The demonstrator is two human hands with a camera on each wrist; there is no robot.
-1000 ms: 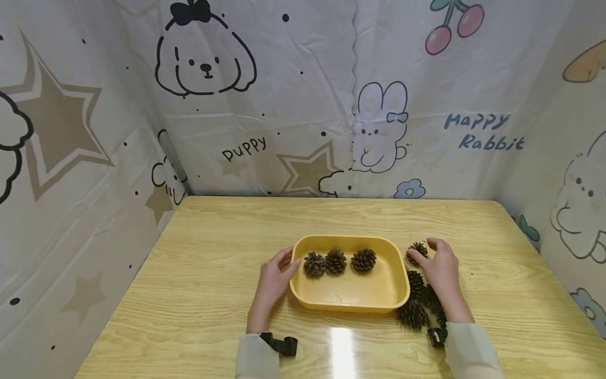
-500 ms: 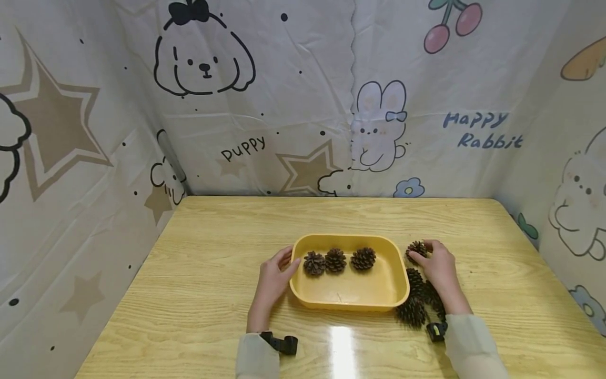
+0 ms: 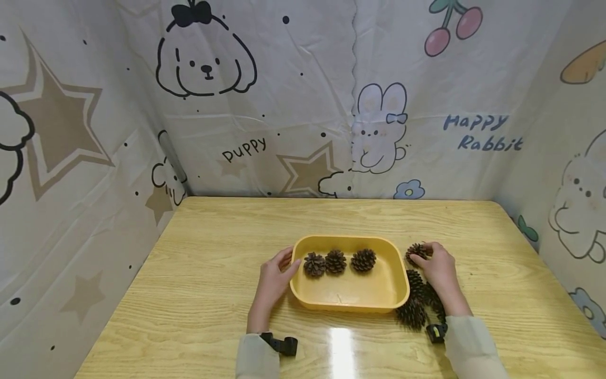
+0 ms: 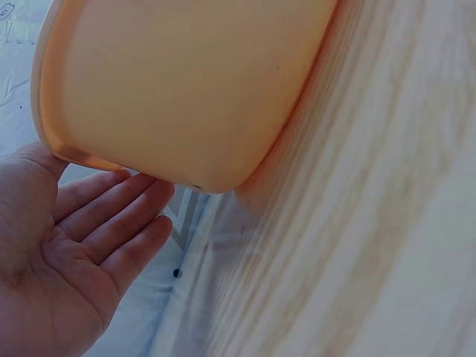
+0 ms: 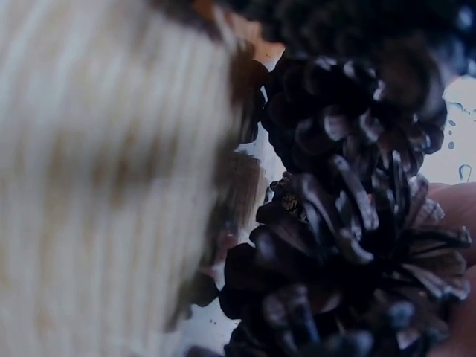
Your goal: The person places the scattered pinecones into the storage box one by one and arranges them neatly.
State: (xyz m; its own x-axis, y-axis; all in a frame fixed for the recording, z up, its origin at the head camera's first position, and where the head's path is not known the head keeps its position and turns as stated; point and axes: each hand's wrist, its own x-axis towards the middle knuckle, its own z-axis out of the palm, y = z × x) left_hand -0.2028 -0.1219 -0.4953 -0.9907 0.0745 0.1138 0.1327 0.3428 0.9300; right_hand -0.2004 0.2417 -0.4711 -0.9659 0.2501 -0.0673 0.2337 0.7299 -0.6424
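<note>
A yellow plastic bin [image 3: 349, 292] stands on the table with three brown pine cones in a row inside it; one of them is the rightmost pine cone [image 3: 363, 260]. At the bin's left end my left hand [image 3: 275, 276] holds the rim, thumb over the edge. In the left wrist view its fingers [image 4: 123, 223] lie against the outer wall. Beyond the bin's right end, my right hand [image 3: 439, 266] grips a single pine cone [image 3: 415, 253] between thumb and fingers. Several dark pine cones [image 3: 413, 310] lie beside the bin, partly under that wrist; they fill the right wrist view.
The wooden table [image 3: 199, 295] reaches back to a printed cloth curtain [image 3: 303, 105] that also hangs along both sides. Black camera mounts sit on both wrists, the left mount [image 3: 284, 345] close over the tabletop. The right mount [image 3: 436, 332] is right at the loose cones.
The right hand has shifted slightly left and its fingers have drawn in around the pine cone. My left hand and the bin have stayed in place.
</note>
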